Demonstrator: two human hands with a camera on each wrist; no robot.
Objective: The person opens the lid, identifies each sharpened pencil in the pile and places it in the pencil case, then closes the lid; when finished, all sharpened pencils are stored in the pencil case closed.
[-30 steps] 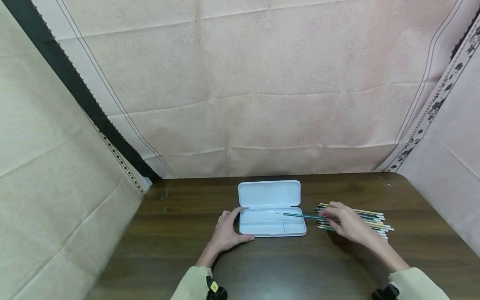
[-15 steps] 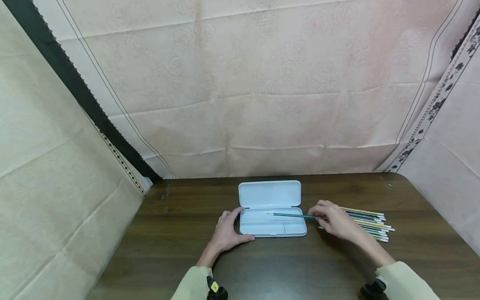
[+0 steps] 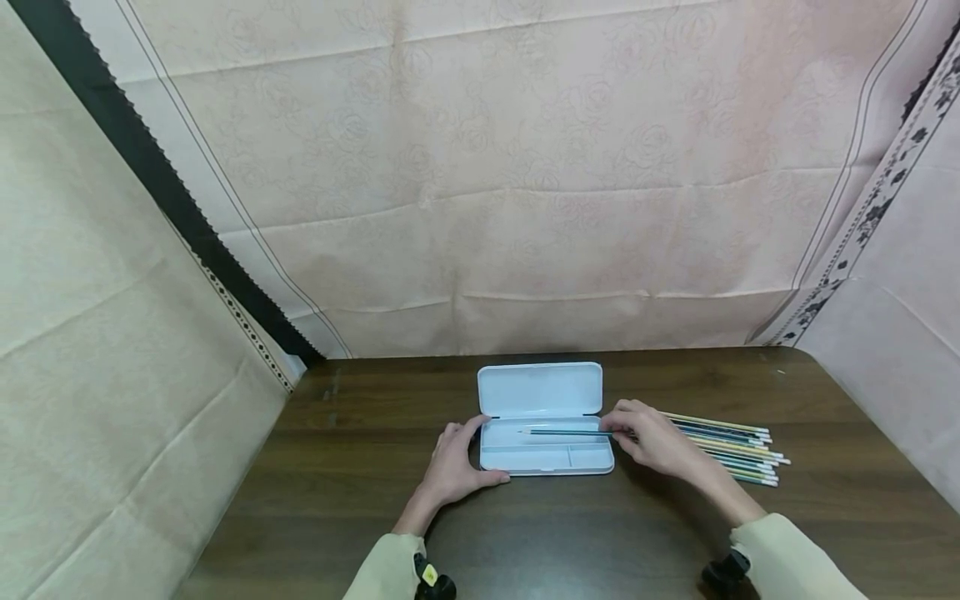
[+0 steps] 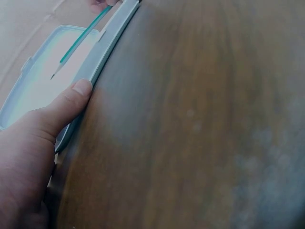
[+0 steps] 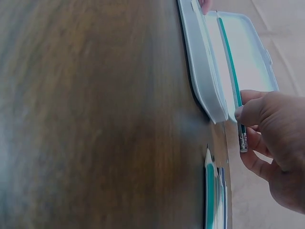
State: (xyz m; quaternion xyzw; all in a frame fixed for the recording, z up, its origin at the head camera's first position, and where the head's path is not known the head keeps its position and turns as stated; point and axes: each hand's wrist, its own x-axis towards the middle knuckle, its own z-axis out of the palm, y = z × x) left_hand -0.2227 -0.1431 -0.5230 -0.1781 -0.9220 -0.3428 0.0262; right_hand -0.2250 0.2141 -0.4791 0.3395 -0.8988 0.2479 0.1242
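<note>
A light-blue pencil case (image 3: pixel 540 456) lies on the table with its lid (image 3: pixel 540 389) raised at the back. My left hand (image 3: pixel 455 467) grips the case's left end, thumb on the front edge and a finger at the back corner. In my right hand (image 3: pixel 647 436) a green pencil (image 5: pixel 230 62) is pinched near its blunt end. Its sharpened tip points left, over the case's long compartment; in the right wrist view the pencil slants above the case. Beneath and behind the right hand, several more pencils (image 3: pixel 738 450) lie in a bundle, partly hidden by it.
The dark wooden table (image 3: pixel 360 442) reaches back to a pale cloth wall (image 3: pixel 525 250). More cloth hangs at both sides. A small divider (image 3: pixel 569 455) splits the front part of the case.
My right hand has moved left with the green pencil, bringing its tip farther over the case. The left hand and the case have stayed in place.
</note>
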